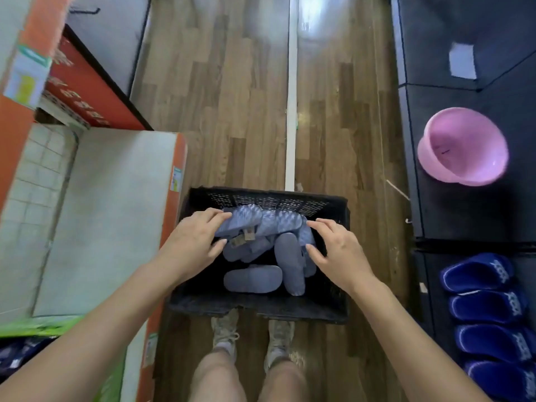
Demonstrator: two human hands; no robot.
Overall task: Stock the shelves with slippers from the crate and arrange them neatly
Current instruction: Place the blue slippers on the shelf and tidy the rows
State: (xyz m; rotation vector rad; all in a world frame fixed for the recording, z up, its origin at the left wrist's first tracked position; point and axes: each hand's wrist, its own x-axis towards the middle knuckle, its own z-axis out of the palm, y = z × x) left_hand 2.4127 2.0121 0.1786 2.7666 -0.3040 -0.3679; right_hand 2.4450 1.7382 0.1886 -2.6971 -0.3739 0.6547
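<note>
A black plastic crate [266,307] stands on the wooden floor in front of my feet. Several grey-blue slippers [252,278] lie piled inside it, some with paper tags. My left hand [193,242] grips the left end of a slipper pair [246,220] at the top of the pile, fingers over it and thumb under. My right hand [338,249] grips the right end of the pile at another slipper [285,220], fingers curled over it. A dark shelf [464,216] runs along the right, with a row of dark blue slippers [487,303] on its lower part.
A pink plastic basin [464,146] sits on the dark shelf at right. Large orange and white cardboard boxes [95,216] stand close on the left of the crate. A white strip [291,111] runs along the wooden floor ahead.
</note>
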